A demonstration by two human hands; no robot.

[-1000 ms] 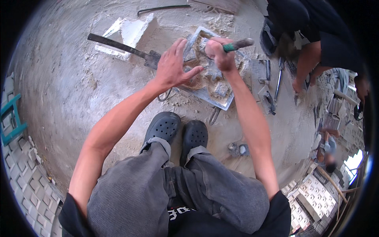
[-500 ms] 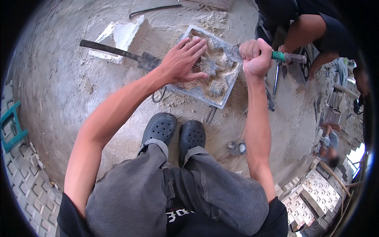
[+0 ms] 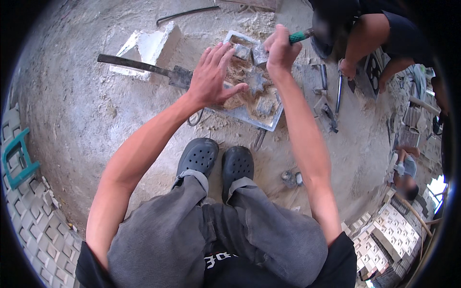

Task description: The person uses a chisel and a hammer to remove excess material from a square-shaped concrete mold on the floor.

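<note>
A square metal mould (image 3: 274, 122) lies on the ground, with raised blocks and a star-shaped piece (image 3: 260, 82) inside among sandy mix. My left hand (image 3: 210, 76) is spread flat over its left side, fingers apart and holding nothing; whether the palm touches the mix cannot be made out. In my right fist is a trowel with a green handle (image 3: 297, 37). Its grey blade (image 3: 260, 55) reaches over the mould's upper right part, partly hidden by the hand. A flat metal bar (image 3: 134, 63) sticks out from the mould's left side.
Pale broken slabs (image 3: 163, 44) lie left of the mould, and a bent rod (image 3: 187, 14) farther off. Metal tools (image 3: 326, 115) lie at right, beside a crouching co-worker (image 3: 367, 41). Patterned blocks (image 3: 389, 235) are stacked at lower right. A teal stool (image 3: 19, 158) stands far left.
My right hand has swung left with the trowel, from the mould's right edge to over its upper right part. My left hand has shifted slightly left, its fingers still spread.
</note>
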